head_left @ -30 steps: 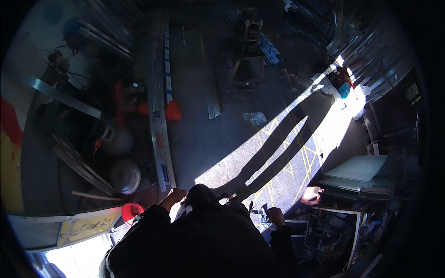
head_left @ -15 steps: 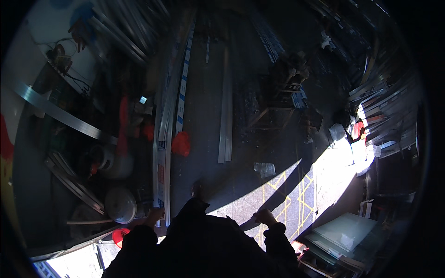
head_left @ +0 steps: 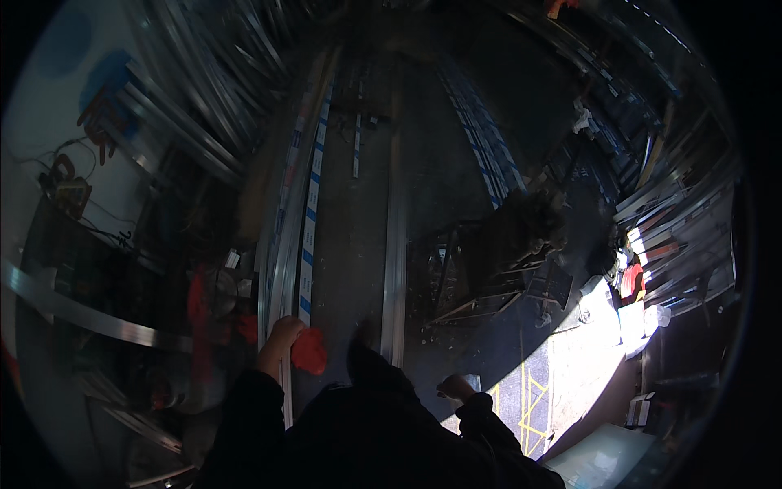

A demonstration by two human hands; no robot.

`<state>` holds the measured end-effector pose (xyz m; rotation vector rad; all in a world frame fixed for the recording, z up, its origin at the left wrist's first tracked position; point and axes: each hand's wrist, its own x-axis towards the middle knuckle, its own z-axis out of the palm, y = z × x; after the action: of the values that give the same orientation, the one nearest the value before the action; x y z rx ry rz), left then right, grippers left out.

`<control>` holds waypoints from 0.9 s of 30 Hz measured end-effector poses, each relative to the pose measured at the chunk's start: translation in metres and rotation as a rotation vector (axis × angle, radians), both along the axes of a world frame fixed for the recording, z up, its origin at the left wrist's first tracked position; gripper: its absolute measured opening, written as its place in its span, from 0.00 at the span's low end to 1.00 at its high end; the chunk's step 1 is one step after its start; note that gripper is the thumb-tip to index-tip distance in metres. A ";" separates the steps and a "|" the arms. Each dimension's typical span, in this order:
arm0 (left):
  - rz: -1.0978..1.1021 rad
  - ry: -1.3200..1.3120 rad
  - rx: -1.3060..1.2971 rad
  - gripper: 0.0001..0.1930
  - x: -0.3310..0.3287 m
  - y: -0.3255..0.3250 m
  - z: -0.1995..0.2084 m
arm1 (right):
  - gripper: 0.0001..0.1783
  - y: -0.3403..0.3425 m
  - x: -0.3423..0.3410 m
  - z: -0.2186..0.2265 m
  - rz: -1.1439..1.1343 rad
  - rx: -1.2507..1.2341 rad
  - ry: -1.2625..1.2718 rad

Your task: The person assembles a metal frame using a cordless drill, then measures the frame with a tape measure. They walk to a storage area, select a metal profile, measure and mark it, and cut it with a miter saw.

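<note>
My left hand (head_left: 283, 336) is over the long metal profiles (head_left: 281, 277) on the left, right beside a crumpled red bag or cloth (head_left: 309, 352). Shadow and angle hide its fingers, and whether it touches the red thing is unclear. Out to the right, near the edge of the sunlit floor, my right hand (head_left: 456, 387) hangs with its fingers curled in and nothing visible in them. A strip with blue and white film (head_left: 309, 244) runs along the profiles just ahead of my left hand.
Another long metal profile (head_left: 394, 269) lies ahead in the middle. A dark metal-framed stand (head_left: 489, 297) is at right centre. Metal bars (head_left: 684, 204) are stacked far right, glass sheets (head_left: 607, 456) near right. A curved-looking metal bar (head_left: 98, 316) crosses the left side.
The view has moved forward: the red thing, the profiles and the stand are nearer. My left hand has swung forward to beside the red thing. My right hand has moved slightly left.
</note>
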<state>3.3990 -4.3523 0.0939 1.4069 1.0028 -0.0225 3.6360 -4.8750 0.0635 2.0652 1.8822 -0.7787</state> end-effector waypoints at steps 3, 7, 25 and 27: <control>-0.080 0.033 -0.036 0.10 -0.005 0.040 -0.020 | 0.13 0.071 0.096 0.004 -0.067 0.048 0.092; -0.181 0.365 -0.399 0.18 -0.012 0.075 -0.045 | 0.16 0.164 0.218 0.044 -0.806 0.224 0.153; -0.051 0.101 -0.058 0.17 0.723 0.434 0.032 | 0.17 0.413 0.588 0.140 -1.227 0.227 0.294; -0.094 -0.014 -0.018 0.18 0.811 0.439 0.062 | 0.16 0.415 0.623 0.136 -1.306 0.254 0.340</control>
<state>4.2101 -3.9136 0.1561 1.4348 0.9224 -0.0903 4.2593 -4.4602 0.1996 3.4222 0.4610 -1.1838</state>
